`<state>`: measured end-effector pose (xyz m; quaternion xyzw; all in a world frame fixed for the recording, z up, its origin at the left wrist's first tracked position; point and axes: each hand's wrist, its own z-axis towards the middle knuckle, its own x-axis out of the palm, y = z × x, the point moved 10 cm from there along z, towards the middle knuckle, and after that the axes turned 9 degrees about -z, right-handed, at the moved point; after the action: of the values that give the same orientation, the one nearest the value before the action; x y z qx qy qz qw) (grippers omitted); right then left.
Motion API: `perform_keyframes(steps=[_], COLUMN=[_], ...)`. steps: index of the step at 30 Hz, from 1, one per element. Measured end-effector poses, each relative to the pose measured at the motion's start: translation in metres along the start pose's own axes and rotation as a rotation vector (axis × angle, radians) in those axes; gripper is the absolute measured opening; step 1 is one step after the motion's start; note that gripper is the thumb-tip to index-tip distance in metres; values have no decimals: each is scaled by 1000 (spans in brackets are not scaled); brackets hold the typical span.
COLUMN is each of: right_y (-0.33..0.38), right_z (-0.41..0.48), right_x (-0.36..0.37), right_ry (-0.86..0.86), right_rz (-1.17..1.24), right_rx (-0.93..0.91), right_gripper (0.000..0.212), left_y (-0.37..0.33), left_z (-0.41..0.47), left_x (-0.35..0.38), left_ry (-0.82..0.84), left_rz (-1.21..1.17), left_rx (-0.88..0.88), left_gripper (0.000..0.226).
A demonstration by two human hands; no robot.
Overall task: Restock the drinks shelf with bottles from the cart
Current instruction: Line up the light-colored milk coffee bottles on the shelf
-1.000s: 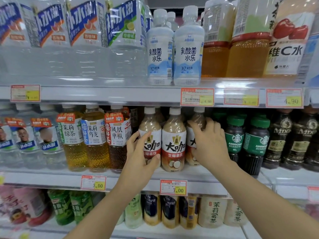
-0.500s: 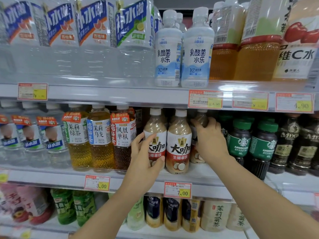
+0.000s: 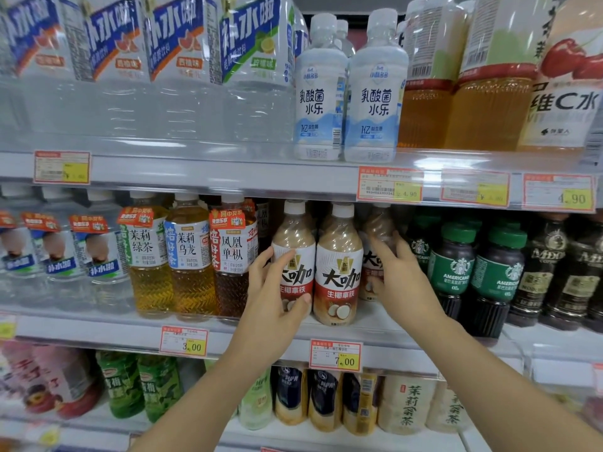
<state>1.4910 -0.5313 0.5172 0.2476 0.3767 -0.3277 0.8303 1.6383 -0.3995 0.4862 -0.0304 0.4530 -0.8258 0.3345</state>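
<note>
Three coconut latte bottles stand upright on the middle shelf. Each has a white cap, tan liquid, and a white label with a red band. The left latte bottle and the middle latte bottle are at the front edge, touching. The third latte bottle is set further back, beside the green-capped coffee bottles.

The left grip is clamped on the left latte bottle, thumb across the label front and fingers round its left side. The right grip is wrapped on the third latte bottle, fingers reaching up its right side.

Versus 1 s ago, both grips are on the same bottles. The right grip's fingers are less bunched, and more of the third bottle's label shows. The view is shifted slightly.
</note>
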Motion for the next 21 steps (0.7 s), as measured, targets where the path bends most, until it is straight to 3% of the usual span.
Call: perform_keyframes(steps=[4,13,15,18,19,21], right_y=[-6,-5,-6,13,30,78], right_z=[-12,-9,-16,-52,-67,-89], right_x=[20,31,14,-26,-32,-18], right_ry=[60,95,-27,-382,-434,-369], right_rz=[59,36,167,389,448,532], right_rx=[48,43,72,34,-35,-215], right_gripper=[67,74,64,38,31,25], left_y=[3,-1,-1,-7,-10,-6], left_z=[0,1,-2,-13,-20,-41], left_x=[0,2,1,-11,-17,-33], left_ry=[-11,-2,4,-36,-63,-117], left_rz=[19,31,-6,24,69,126], left_rx=[-3,24,26,85,120,151], left_gripper=[61,59,58,52,48,40])
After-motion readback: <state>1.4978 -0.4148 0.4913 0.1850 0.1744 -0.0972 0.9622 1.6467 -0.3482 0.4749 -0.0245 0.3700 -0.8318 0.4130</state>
